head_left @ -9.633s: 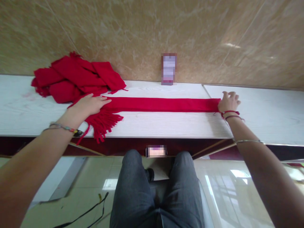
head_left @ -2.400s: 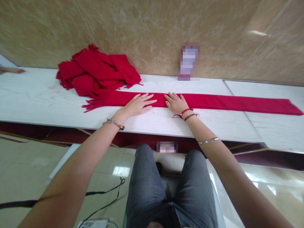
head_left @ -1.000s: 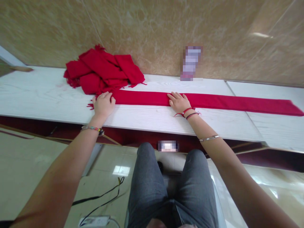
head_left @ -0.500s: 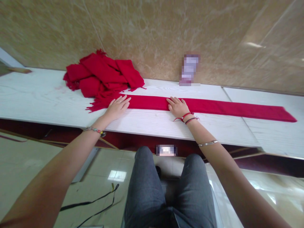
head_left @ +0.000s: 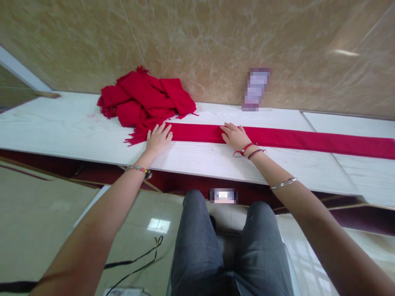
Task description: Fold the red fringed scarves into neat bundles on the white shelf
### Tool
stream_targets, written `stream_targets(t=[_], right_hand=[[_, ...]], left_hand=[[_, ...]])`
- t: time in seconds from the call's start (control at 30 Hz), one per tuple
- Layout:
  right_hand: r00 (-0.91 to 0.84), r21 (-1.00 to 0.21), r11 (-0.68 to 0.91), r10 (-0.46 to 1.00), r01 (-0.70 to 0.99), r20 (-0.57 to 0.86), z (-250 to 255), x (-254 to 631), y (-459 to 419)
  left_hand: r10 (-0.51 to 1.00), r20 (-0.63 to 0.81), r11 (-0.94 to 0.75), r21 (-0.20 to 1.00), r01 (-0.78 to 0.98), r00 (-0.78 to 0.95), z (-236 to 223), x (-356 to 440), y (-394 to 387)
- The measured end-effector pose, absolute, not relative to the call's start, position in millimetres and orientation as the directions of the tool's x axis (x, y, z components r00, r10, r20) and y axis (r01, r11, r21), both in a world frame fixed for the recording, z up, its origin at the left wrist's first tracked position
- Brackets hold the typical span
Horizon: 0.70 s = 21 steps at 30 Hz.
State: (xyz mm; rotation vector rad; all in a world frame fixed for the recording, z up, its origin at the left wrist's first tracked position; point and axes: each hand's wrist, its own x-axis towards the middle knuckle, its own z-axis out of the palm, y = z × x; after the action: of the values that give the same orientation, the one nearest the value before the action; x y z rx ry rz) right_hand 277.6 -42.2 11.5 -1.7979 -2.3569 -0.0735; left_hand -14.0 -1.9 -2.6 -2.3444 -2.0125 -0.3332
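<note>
A long red scarf, folded into a narrow strip, stretches flat along the white wood-grain surface and runs out of view at the right. My left hand lies on it palm down beside its fringed end, fingers spread. Further right, my right hand also rests on the strip with fingers stretched out. Neither hand grips the cloth. Behind my left hand a loose heap of red fringed cloth sits against the wall, touching the strip's fringe.
The marbled wall rises directly behind the white surface. A blurred-out item leans there, and another blurred patch shows below the front edge. A black strap lies on the tiled floor beside my knees.
The view has turned slightly left, so everything sits further right in the picture. My left fingers have spread wider on the scarf, and both hands have shifted only a little along it.
</note>
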Motion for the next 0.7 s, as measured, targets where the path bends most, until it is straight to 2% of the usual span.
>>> stream_targets(t=[0.13,0.23,0.43,0.7], right_hand=[[-0.435,-0.081,0.45,0.887,0.889,0.153,23.9,227.8,-29.1],[-0.478,-0.083,0.494,0.864,0.866,0.159,25.7,184.6,-19.0],[-0.397,-0.108,0.397,0.917,0.911,0.027,12.8,164.6,-8.2],[-0.285,-0.027,0.286,0.958,0.958,0.028,8.6,258.9,-38.4]], left_hand=[[0.974,0.186,-0.155,0.122,0.98,0.131,-2.6,-14.4,-1.6],[0.973,0.193,-0.157,0.132,0.979,0.13,-3.0,-14.5,-1.1],[0.977,0.175,-0.143,0.131,0.981,0.119,-3.0,-14.2,-1.2],[0.974,0.193,-0.146,0.138,0.98,0.118,-5.0,-15.5,0.3]])
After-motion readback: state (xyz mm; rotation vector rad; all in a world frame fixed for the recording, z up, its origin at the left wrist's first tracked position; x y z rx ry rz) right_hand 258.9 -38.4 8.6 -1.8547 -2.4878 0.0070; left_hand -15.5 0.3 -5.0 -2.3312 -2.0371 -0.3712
